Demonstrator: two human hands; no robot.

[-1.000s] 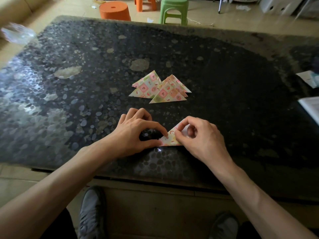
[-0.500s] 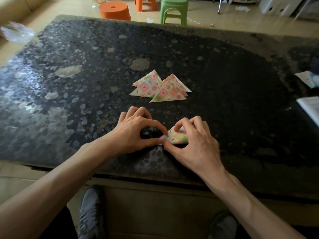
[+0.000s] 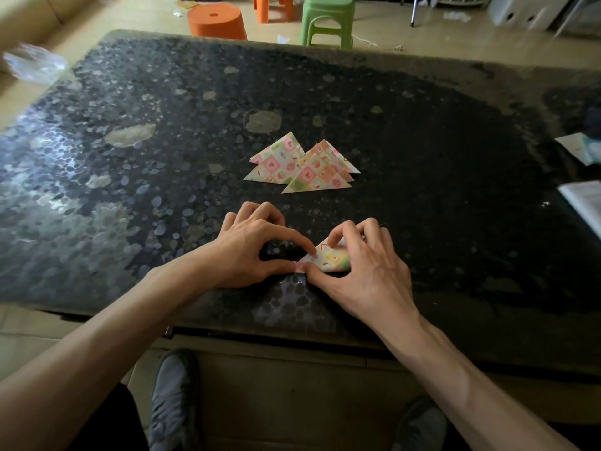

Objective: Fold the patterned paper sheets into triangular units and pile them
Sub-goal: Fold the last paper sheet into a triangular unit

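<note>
A small folded triangle of patterned paper lies on the dark table near its front edge. My left hand pinches its left corner between forefinger and thumb. My right hand holds the paper's right part, thumb under the lower edge and curled fingers over the top, hiding much of it. Farther back, near the table's middle, sits a pile of finished paper triangles, overlapping, with pink and green squares.
White papers lie at the table's right edge, and crumpled clear plastic at the far left corner. Beyond the table stand an orange tub and a green stool. My shoes show below the table.
My right hand has closed over the triangle, its fingers sliding left along the fold and covering more of the paper. My left hand has kept its pinch on the left corner.
</note>
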